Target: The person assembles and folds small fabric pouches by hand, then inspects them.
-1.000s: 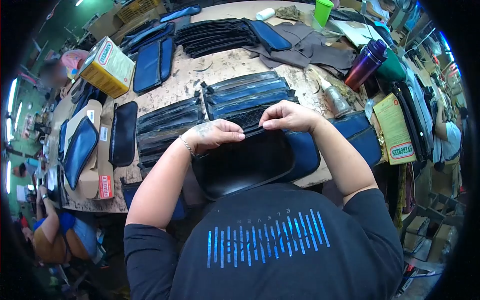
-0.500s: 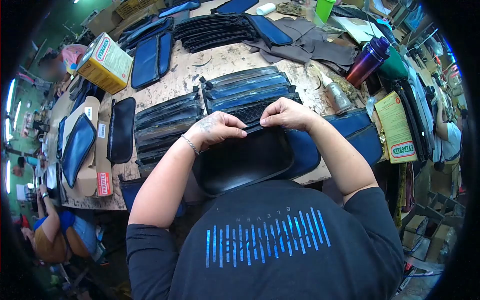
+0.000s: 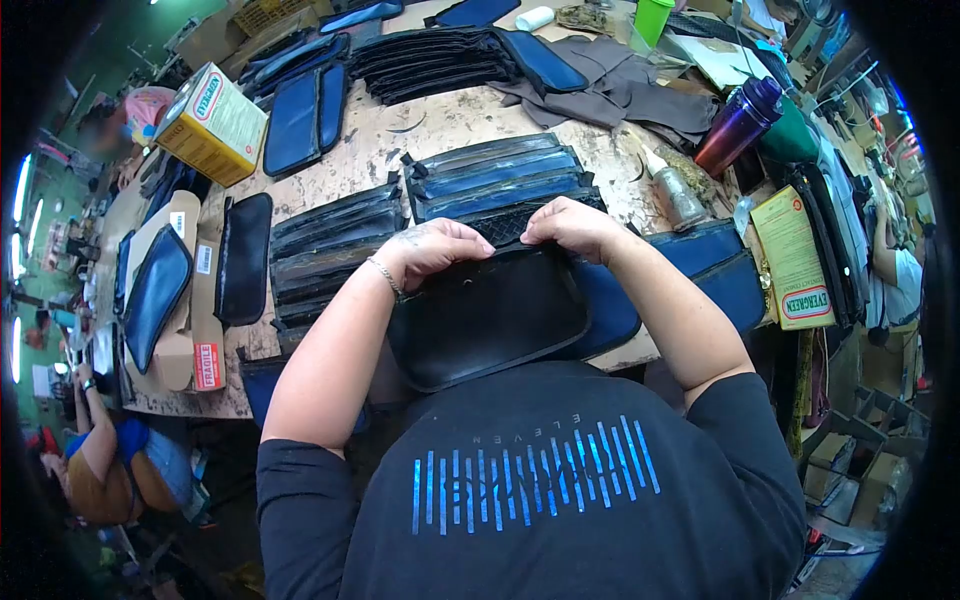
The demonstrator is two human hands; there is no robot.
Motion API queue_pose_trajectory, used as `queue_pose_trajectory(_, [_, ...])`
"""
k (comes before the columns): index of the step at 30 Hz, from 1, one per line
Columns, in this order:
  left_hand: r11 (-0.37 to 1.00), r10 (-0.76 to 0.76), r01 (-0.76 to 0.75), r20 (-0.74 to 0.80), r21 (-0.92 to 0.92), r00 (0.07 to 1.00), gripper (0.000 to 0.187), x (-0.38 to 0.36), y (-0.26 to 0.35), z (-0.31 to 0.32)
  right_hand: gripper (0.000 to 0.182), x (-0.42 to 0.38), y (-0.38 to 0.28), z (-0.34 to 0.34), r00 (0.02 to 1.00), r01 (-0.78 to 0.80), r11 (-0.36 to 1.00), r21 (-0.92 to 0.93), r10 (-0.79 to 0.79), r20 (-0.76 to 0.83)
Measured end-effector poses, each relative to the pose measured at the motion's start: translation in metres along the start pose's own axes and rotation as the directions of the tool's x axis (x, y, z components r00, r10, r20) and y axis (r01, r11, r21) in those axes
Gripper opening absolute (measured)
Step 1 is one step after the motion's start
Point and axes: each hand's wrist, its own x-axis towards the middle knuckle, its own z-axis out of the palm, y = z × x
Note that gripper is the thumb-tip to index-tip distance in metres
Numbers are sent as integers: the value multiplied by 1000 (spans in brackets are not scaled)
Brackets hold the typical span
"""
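Observation:
I hold a black leather pouch panel [image 3: 490, 315] with rounded corners against the table's near edge. My left hand [image 3: 435, 250] pinches its top edge at the left, and my right hand [image 3: 572, 228] pinches the same edge at the right. Just beyond my fingers lies a black quilted piece [image 3: 505, 222], part of a fanned row of dark blue and black zipper strips [image 3: 495, 175]. A second fanned row of strips [image 3: 330, 245] lies to the left of my left hand.
A worn worktable [image 3: 400, 150] carries blue pouches [image 3: 305, 115], a yellow box [image 3: 213, 125], brown fabric [image 3: 615, 95], a purple bottle [image 3: 735, 125], a glue bottle [image 3: 675, 195] and a green cup [image 3: 650, 20]. Blue pouches [image 3: 715, 270] lie under my right forearm. Other people sit at left and right.
Both hands have slid slightly along the panel's top edge and pulled it flatter; the panel's inner face now shows more. The view shifted a little.

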Motion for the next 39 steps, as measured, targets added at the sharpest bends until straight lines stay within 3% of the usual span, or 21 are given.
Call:
queue_pose_trajectory(7, [986, 56, -60, 27, 157, 998, 11, 2, 1, 1, 12, -6, -1, -7, 996, 16, 1000, -6, -15, 92])
queue_pose_trajectory(10, [973, 77, -83, 37, 213, 996, 10, 4, 0, 2, 15, -12, 0, -7, 982, 133, 982, -130, -113, 149])
queue_pose_trajectory(12, [962, 109, -108, 12, 249, 994, 9, 2, 0, 6, 18, -18, 0, -5, 949, 316, 893, -320, -292, 121])
queue_pose_trajectory(16, [937, 150, -149, 22, 315, 988, 8, 2, 1, 11, 18, -19, -3, -5, 943, 333, 855, -397, -293, 159])
queue_pose_trajectory(19, [911, 126, -107, -21, 399, 992, 10, 2, 9, 20, 16, -17, 1, -3, 952, 306, 774, -555, -259, 163])
queue_pose_trajectory(21, [895, 142, -118, -26, 429, 990, 11, 5, 8, 22, 15, -21, 4, -2, 923, 355, 709, -610, -368, 110])
queue_pose_trajectory(25, [875, 156, -120, -39, 469, 987, 13, 5, 8, 26, 16, -24, 1, -2, 953, 294, 747, -596, -280, 120])
queue_pose_trajectory(27, [871, 174, -134, -42, 473, 984, 13, 4, 6, 28, 18, -27, -1, 1, 915, 378, 668, -641, -373, 151])
queue_pose_trajectory(32, [815, 264, -171, -92, 553, 960, 12, 2, 4, 31, 21, -21, 0, 6, 912, 384, 672, -633, -383, 147])
queue_pose_trajectory(39, [815, 363, -271, -86, 512, 928, 15, 0, 0, 35, 26, -19, 2, 8, 926, 347, 692, -633, -361, 113])
